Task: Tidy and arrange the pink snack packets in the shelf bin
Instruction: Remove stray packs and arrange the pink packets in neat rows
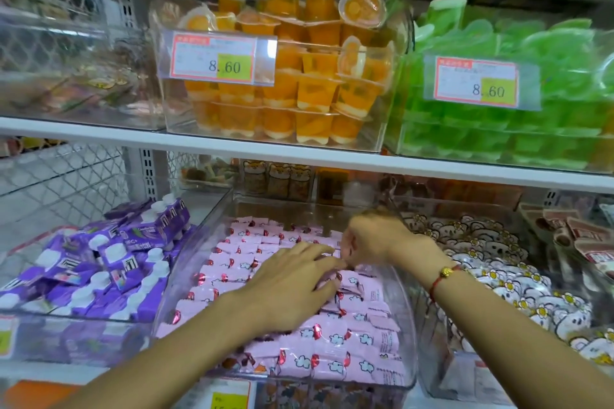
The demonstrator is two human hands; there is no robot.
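Reaching into the clear shelf bin (403, 335) on the lower shelf, both hands are down among the pink snack packets (232, 264). From the head view, the left hand (292, 285) lies flat, fingers straight, pressing on the packets mid-bin; the right hand (372, 241) sits just beyond it, nearer the back right, fingers curled onto the pile, though whether it pinches a packet I cannot tell. The loose, skewed packets lie right under the left palm and towards the front, so that hand looks nearer. Packets are small, glossy, crinkly pillows, long axes mostly running left to right in rows. The bin is hard transparent plastic with rounded corners.
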